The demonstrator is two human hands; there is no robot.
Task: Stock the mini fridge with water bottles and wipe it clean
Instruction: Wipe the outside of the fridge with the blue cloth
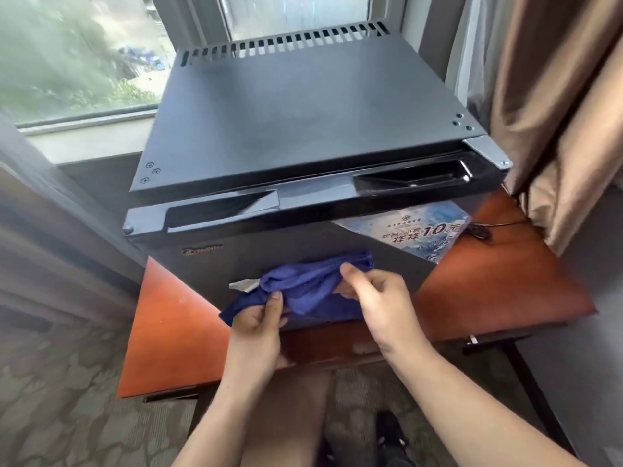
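Note:
A black mini fridge (303, 106) stands on a reddish wooden table (175, 328) with its door closed. In front of the door I hold a crumpled blue cloth (303, 281) between both hands. My left hand (258, 326) pinches the cloth's lower left part. My right hand (377, 294) pinches its upper right fold. A blue price sticker (414, 230) is stuck at the door's upper right. No water bottles are in view.
A window (77, 55) lies behind the fridge, with grey curtain on the left and brown curtains (556, 96) on the right. A black cable (482, 230) lies on the table right of the fridge. Patterned carpet (57, 399) covers the floor below.

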